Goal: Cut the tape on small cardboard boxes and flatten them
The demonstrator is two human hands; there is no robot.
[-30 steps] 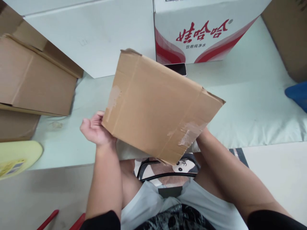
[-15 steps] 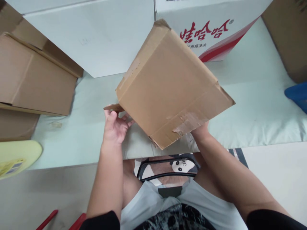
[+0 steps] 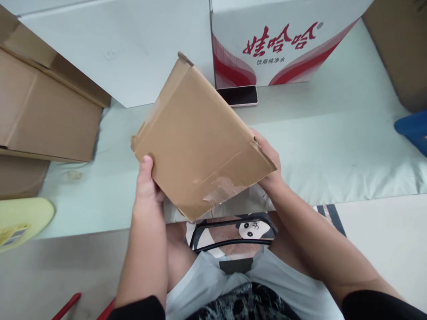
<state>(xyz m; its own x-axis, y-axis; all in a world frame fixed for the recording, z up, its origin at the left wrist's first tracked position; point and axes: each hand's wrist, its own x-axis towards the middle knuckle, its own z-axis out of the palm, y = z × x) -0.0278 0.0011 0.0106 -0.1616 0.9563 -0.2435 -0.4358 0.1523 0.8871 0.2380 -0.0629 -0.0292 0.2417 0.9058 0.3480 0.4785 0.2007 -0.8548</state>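
Tilted between my two hands is a brown cardboard box (image 3: pixel 200 142), raised over the front of the cloth-covered table. Clear tape, partly wrinkled, is stuck near its lower edge. My left hand (image 3: pixel 147 180) grips the left side, with the thumb on the front face and the other fingers mostly hidden behind. At the right corner my right hand (image 3: pixel 271 160) is wrapped round the edge, its fingers largely out of sight behind the cardboard. The far side of the box is hidden.
White cartons, one with red lettering (image 3: pixel 280 44), stand along the back. A dark-screened phone (image 3: pixel 238 96) lies before them. Brown boxes (image 3: pixel 53 115) are stacked at left, near a pale yellow object (image 3: pixel 26 218). Something blue (image 3: pixel 413 131) sits at the right edge.
The box has moved left and slightly down, uncovering the phone. My left hand, fingers loose before, now grips its side. My right hand has shifted up to the right corner.
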